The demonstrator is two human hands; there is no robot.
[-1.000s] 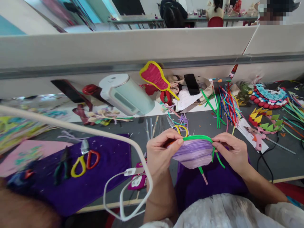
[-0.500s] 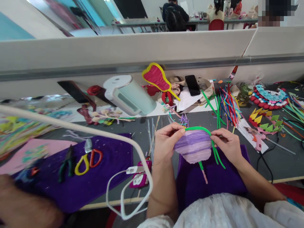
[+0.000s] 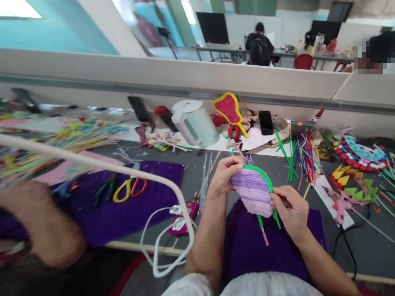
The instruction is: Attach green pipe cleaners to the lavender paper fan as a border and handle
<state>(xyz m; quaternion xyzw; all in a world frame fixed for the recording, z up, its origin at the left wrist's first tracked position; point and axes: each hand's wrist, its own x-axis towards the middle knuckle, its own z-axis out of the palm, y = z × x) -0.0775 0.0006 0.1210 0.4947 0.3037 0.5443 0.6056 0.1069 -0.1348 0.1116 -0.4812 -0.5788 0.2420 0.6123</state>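
Note:
A lilac and purple striped fan-shaped piece (image 3: 251,191), which looks made of pipe cleaners, is held up over a purple cloth (image 3: 262,255). Green pipe cleaners (image 3: 263,172) curve along its top and right edge, their loose ends hanging below at the right. My left hand (image 3: 226,174) pinches the upper left corner, thumb on the green strip's end. On the right edge, my right hand (image 3: 290,209) grips the green pipe cleaners between thumb and fingers. A short green and pink stem (image 3: 263,232) sticks out below the piece.
A white cable (image 3: 148,172) arches in front, left of my forearm. Scissors (image 3: 129,189) lie on another purple cloth beside a co-worker's arm (image 3: 46,226). Behind stand a kettle (image 3: 196,123) and a red and yellow fan shape (image 3: 228,109). A glue gun (image 3: 339,209) lies right.
My right hand has slid down the right edge, bending the green pipe cleaners closer around the fan-shaped piece. The view has tilted up and shifted left. The co-worker's arm has moved.

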